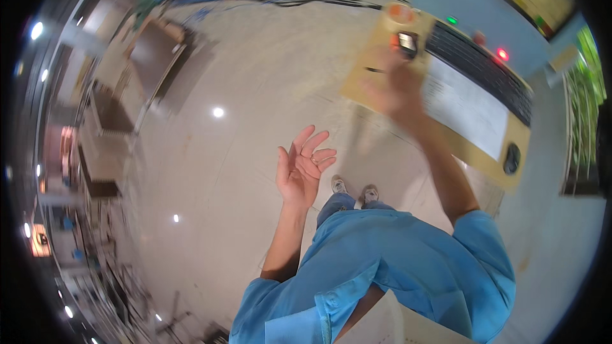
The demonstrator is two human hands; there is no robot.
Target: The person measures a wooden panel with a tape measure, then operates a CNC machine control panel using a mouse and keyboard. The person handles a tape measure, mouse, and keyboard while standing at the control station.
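Note:
My left hand [306,164] hangs palm up over the floor with its fingers spread and nothing in it. Reaching over the far left part of a wooden shelf board [494,171], my right hand [400,86] is smeared by motion, so its fingers do not show clearly. Just beyond it is a small black device with a lit face [407,43]; whether the hand touches it I cannot tell. A thin dark object [374,69] shows beside the hand. White paper sheets [468,105] lie on the board, between a black keyboard [478,67] and its near edge.
A black mouse [512,158] sits at the board's right end, and a roll of tape [401,14] at its far left corner. Green and red lights glow behind the keyboard. Dark cables [319,0] cross the floor at the back. Brown panels [153,57] stand at the left.

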